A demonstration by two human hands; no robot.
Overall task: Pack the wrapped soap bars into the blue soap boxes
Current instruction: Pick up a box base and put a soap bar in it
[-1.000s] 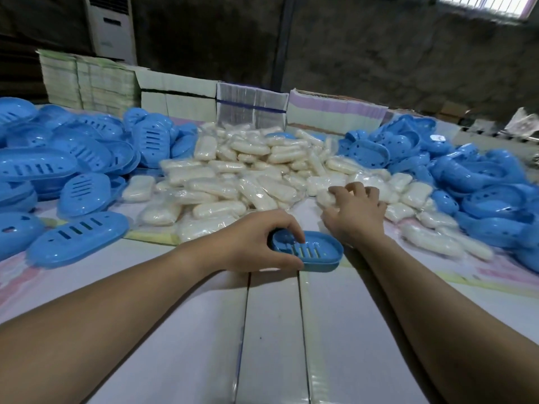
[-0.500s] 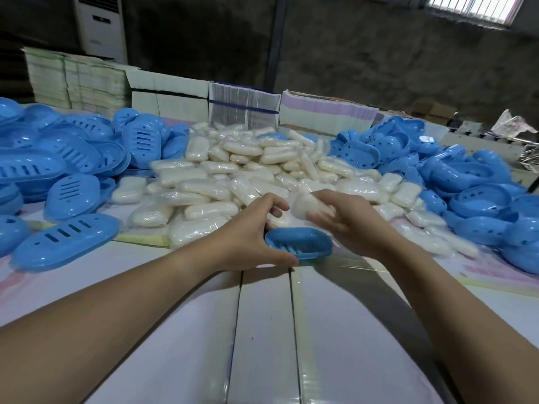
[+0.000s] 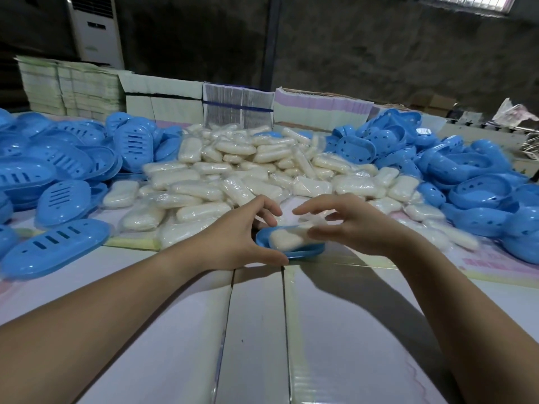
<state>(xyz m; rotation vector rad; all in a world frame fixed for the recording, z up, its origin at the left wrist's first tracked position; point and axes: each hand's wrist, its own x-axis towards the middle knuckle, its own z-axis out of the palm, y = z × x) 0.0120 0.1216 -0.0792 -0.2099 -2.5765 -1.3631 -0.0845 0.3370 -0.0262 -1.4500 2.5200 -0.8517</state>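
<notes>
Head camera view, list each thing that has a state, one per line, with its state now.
blue soap box: open, one soap bar inside
wrapped soap bar: lying in the box
left hand: steadying the box
right hand: fingers on the wrapper
soap pile: loose, unpacked

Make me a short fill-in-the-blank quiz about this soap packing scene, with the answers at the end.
1. The wrapped soap bar lies in a tray coloured ____.
2. The ____ hand steadies the tray from its side.
3. The right hand is above the tray's ____ end.
4. The slotted lids are heaped on the ____ side of the soap pile.

Answers: blue; left; right; left
</notes>
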